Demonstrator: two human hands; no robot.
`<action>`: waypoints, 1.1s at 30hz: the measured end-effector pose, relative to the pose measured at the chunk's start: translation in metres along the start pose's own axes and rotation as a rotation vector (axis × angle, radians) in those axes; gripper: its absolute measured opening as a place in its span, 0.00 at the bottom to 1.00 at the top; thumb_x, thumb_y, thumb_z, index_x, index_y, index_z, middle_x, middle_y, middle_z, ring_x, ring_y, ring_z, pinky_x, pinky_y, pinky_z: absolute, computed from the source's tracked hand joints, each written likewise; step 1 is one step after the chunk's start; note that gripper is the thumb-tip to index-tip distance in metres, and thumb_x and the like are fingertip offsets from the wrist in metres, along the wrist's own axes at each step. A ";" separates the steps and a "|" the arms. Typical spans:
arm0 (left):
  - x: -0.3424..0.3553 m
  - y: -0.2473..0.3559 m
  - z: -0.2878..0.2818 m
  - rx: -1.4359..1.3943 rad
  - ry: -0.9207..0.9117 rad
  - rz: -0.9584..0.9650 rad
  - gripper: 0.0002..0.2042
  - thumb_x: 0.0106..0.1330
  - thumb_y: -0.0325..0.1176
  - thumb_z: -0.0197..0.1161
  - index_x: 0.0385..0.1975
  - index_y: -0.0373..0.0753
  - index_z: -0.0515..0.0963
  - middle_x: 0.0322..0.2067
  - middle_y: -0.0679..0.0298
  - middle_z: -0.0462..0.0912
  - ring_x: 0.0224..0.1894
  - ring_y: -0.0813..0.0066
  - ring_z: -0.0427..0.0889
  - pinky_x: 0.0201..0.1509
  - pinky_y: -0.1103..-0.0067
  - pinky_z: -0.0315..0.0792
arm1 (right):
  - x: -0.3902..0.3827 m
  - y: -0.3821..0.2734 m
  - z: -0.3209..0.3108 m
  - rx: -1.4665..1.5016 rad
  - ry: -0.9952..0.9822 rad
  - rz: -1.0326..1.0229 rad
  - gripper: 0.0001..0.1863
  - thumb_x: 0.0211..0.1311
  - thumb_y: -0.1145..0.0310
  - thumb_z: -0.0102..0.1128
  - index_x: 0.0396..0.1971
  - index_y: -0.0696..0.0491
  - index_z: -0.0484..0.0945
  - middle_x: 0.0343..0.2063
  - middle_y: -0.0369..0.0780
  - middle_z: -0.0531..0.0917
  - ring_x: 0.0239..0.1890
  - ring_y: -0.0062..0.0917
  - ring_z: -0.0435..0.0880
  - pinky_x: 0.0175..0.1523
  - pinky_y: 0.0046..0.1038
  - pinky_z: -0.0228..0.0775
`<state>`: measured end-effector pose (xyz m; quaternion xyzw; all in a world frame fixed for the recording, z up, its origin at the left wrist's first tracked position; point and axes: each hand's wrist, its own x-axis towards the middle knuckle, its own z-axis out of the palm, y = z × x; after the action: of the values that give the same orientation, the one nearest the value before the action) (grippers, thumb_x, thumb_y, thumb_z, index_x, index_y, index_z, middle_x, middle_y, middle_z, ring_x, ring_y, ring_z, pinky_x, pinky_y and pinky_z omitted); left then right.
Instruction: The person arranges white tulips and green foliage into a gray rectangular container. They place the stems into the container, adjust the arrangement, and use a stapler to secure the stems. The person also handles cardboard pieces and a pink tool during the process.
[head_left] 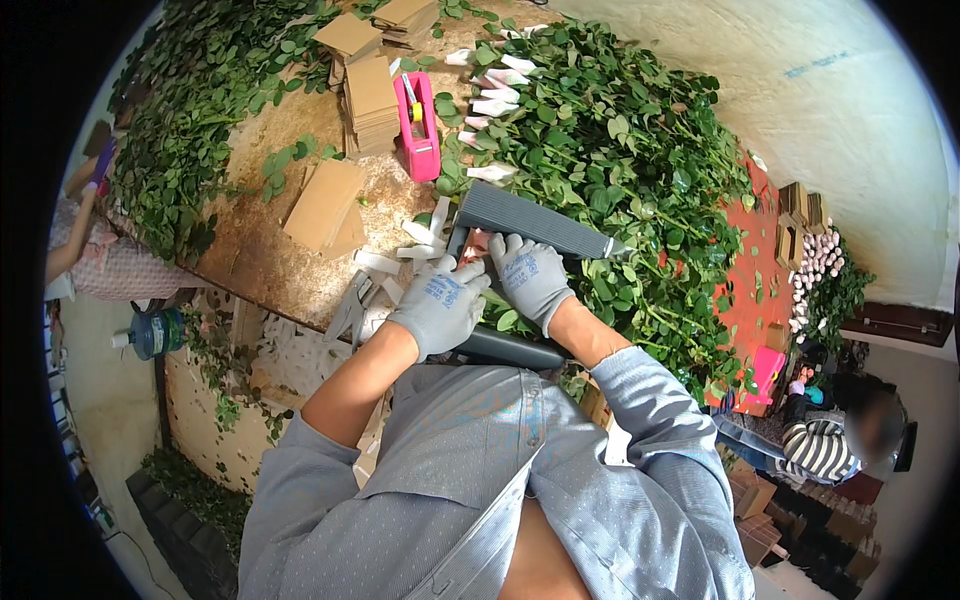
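My left hand [441, 303] and my right hand [529, 276], both in grey knit gloves, meet over a dark grey ribbed tray [535, 222] at the table's near edge. Between the fingers of both hands sits a pinkish rose bud [476, 243], its stem hidden. A lower grey rail [510, 349] of the same tray lies under my wrists. A big heap of leafy green rose stems [620, 160] with pale pink and white buds [497, 90] lies just beyond and right of my hands.
A pink tape dispenser [419, 125] and stacks of brown cardboard pieces [369, 100] lie on the worn table [270, 230]. More greenery [190, 110] covers the left. Another person [835, 440] in a striped top sits lower right; a person's arm [75, 240] shows at far left.
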<state>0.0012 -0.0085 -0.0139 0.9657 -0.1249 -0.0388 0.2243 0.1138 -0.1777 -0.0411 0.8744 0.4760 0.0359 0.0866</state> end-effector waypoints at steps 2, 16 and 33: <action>-0.002 0.004 -0.012 -0.092 0.081 -0.030 0.18 0.65 0.34 0.63 0.54 0.37 0.81 0.54 0.57 0.82 0.51 0.55 0.78 0.60 0.64 0.71 | -0.003 -0.005 -0.013 0.034 -0.047 0.047 0.17 0.67 0.64 0.55 0.53 0.54 0.75 0.36 0.41 0.81 0.33 0.32 0.86 0.32 0.35 0.78; -0.080 0.122 -0.207 0.017 0.726 0.360 0.13 0.66 0.29 0.62 0.48 0.37 0.74 0.37 0.50 0.82 0.37 0.56 0.81 0.44 0.66 0.77 | -0.075 -0.045 -0.055 0.655 0.196 0.344 0.13 0.68 0.63 0.61 0.49 0.50 0.77 0.37 0.42 0.81 0.37 0.40 0.85 0.40 0.41 0.78; -0.062 0.196 -0.205 -0.214 0.789 1.019 0.10 0.75 0.35 0.61 0.48 0.39 0.71 0.32 0.53 0.86 0.26 0.61 0.81 0.30 0.70 0.79 | -0.090 -0.052 -0.035 0.646 0.402 0.410 0.18 0.64 0.64 0.62 0.50 0.54 0.71 0.36 0.45 0.77 0.36 0.44 0.82 0.38 0.42 0.75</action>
<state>-0.0757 -0.0758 0.2575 0.6997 -0.4707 0.4174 0.3386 0.0164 -0.2211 -0.0148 0.9087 0.2867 0.0711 -0.2949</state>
